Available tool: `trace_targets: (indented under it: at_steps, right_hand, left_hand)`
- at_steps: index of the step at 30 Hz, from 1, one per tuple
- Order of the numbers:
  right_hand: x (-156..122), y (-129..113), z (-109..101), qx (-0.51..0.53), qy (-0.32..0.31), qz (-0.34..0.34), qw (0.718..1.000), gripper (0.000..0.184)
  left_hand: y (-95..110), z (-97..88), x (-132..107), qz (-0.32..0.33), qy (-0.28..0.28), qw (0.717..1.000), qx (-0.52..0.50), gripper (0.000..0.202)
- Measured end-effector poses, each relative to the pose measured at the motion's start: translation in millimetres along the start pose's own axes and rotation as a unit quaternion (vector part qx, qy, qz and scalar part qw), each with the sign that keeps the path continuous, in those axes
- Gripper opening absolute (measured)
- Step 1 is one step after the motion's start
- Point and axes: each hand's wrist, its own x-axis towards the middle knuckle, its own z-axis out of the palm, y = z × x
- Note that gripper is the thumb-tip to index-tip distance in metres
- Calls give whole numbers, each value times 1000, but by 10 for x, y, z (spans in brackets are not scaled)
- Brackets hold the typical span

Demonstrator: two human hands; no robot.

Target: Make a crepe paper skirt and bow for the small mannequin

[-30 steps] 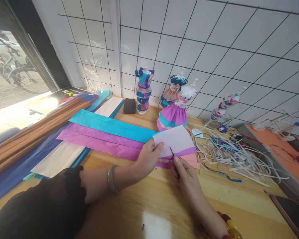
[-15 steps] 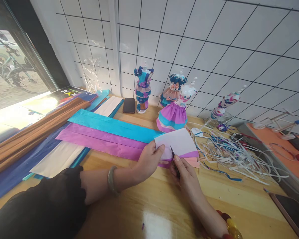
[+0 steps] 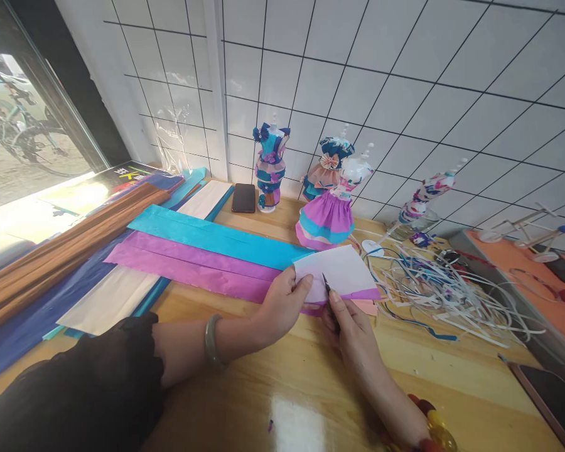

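Left grip (image 3: 279, 302) pinches flat white paper (image 3: 343, 267); right grip (image 3: 355, 329) holds dark pointed scissors (image 3: 327, 285); glossy wood-grain worktop (image 3: 235, 395), white tiled wall (image 3: 320, 37) behind.

A dark phone (image 3: 243, 198) lies near the wall (image 3: 285, 75), a bicycle (image 3: 19, 119) outside.
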Motion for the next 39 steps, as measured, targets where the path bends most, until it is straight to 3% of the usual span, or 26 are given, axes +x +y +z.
trace_targets:
  at_steps: [20,29,39]
  right_hand:
    - [-6,-29,15,-13,12,15,1000,48]
    - [-13,-48,20,-17,13,7,1000,49]
    - [2,-4,3,-8,5,0,1000,48]
  left_hand:
    - [22,24,-21,-4,5,999,-35,36]
    - [10,2,-20,7,-9,1000,7,33]
    - [36,30,-50,-25,-21,999,-24,33]
